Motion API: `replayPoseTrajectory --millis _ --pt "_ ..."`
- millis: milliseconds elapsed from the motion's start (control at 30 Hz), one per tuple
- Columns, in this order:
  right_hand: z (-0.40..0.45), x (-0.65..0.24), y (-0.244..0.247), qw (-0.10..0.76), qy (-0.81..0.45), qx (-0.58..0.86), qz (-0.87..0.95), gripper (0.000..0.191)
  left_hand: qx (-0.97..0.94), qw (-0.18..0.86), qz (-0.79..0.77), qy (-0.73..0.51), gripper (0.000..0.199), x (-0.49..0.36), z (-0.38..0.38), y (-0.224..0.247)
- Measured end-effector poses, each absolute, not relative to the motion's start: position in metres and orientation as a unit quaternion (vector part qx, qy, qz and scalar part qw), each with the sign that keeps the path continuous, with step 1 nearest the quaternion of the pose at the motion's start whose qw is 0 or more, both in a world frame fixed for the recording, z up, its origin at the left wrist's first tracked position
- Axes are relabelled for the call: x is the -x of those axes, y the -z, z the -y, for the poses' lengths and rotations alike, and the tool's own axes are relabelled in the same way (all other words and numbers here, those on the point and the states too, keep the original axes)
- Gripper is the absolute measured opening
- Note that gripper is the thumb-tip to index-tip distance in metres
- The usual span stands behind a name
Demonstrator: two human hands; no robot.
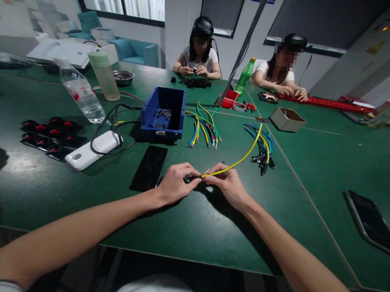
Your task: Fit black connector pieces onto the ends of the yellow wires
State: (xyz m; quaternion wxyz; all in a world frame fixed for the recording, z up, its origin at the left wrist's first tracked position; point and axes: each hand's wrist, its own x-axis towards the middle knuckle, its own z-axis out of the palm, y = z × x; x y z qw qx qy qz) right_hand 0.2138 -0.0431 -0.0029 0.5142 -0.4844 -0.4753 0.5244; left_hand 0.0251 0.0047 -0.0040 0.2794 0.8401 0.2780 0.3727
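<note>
Between my two hands is a yellow cable [244,158] with a dark sleeve at its near end. My left hand [180,182] pinches that dark sleeved end. Just beside it, my right hand [228,184] grips the yellow part, and the cable's free end curves up and away to the right. Past my hands lies a bunch of coloured cables [206,128] with metal lugs. Right of it is a second bunch [263,145] whose near ends wear black sleeves. A blue bin [161,131] holds small dark sleeves.
A black phone [148,168] lies left of my hands, another phone [372,222] at the right. Nearby are a white power bank [94,151], black-and-red packets [50,135], a water bottle [81,93] and a cardboard box [287,120]. Two people sit across the table; a person's arm shows at far left.
</note>
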Motion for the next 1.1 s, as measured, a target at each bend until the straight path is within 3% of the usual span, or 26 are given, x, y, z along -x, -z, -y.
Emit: replayPoseTrajectory --millis 733,1100 --pt "0.0414 -0.2169 0.0041 0.520 -0.492 0.505 0.482 0.023 -0.825 0.325 -0.277 -0.370 0.016 -0.0237 -0.0060 -0.0010" --pt "0.0423 -0.2153 0.0034 0.542 -0.533 0.469 0.449 0.034 -0.810 0.331 -0.285 -0.391 0.015 -0.0224 -0.0067 -0.0019"
